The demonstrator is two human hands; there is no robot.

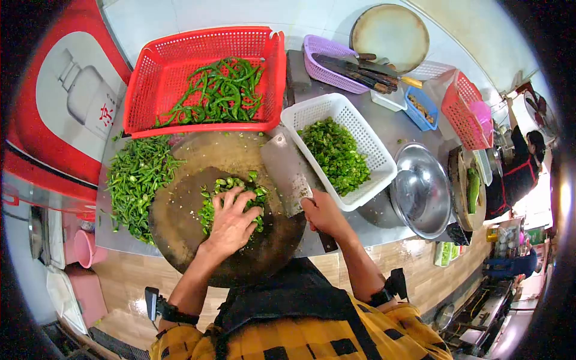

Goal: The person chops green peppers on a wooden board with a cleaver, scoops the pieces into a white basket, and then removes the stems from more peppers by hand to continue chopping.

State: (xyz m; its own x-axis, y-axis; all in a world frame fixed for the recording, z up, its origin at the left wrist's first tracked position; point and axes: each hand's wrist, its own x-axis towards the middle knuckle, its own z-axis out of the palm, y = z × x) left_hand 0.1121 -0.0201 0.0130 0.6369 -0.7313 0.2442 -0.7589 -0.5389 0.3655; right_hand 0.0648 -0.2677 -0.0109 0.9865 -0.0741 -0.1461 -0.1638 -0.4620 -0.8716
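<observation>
My left hand (231, 219) rests palm down on a small pile of chopped green peppers (205, 216), its fingers curved and spread apart. The pile lies on a thick round wooden chopping board (180, 234). My right hand (327, 213) is closed round the dark handle of a cleaver (287, 171). The cleaver's broad blade lies over the right part of the board, pointing away from me, beside a white basket (288, 120) of chopped green peppers (335, 155). Left of the board is a heap of cut green peppers (139, 183).
A red basket (174, 51) of whole green peppers (225, 90) stands behind the board. To the right are a steel bowl (420, 189), a purple basket (318, 45) with knives and another board (461, 186) with a green vegetable. Two people are at far right.
</observation>
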